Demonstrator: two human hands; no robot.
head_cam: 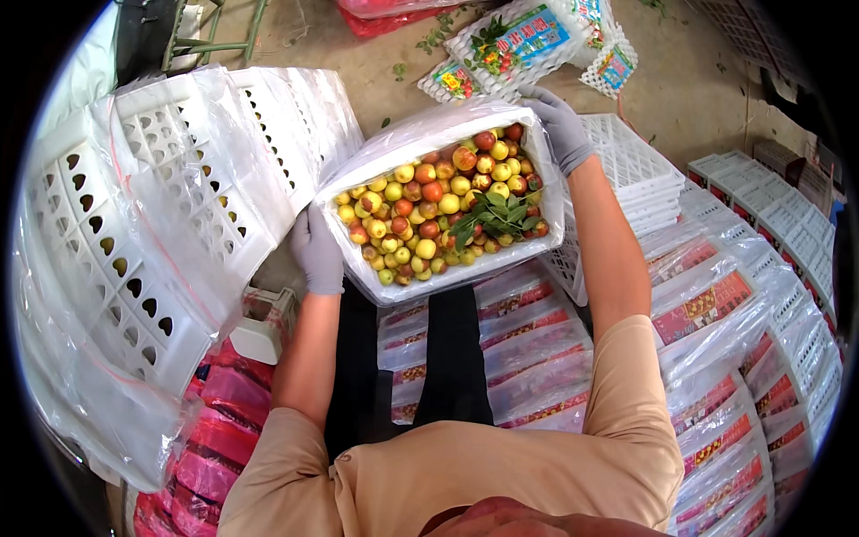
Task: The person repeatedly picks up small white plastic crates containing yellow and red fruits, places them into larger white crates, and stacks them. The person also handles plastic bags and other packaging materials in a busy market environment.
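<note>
A white rectangular crate (437, 276) with a clear plastic liner is held out before my body, its right side higher in the picture. Yellow-green and reddish-brown jujubes (425, 249) fill it. On the fruit at the right lies a sprig of green leaves (498, 216). My left hand (317, 250), in a grey glove, grips the crate's left end; its fingertips are partly hidden. At the upper right corner, my right hand (558, 124), also in a grey glove, holds the other end with its fingers over the rim.
Plastic-wrapped white crates (111, 252) with heart-shaped holes stand at left, above pink-red packages (221, 409). White lattice crates (624, 161) are stacked at right. Printed plastic-wrapped packages (704, 309) cover the right side. Foam-net-wrapped packs (517, 47) and loose leaves lie on the floor beyond.
</note>
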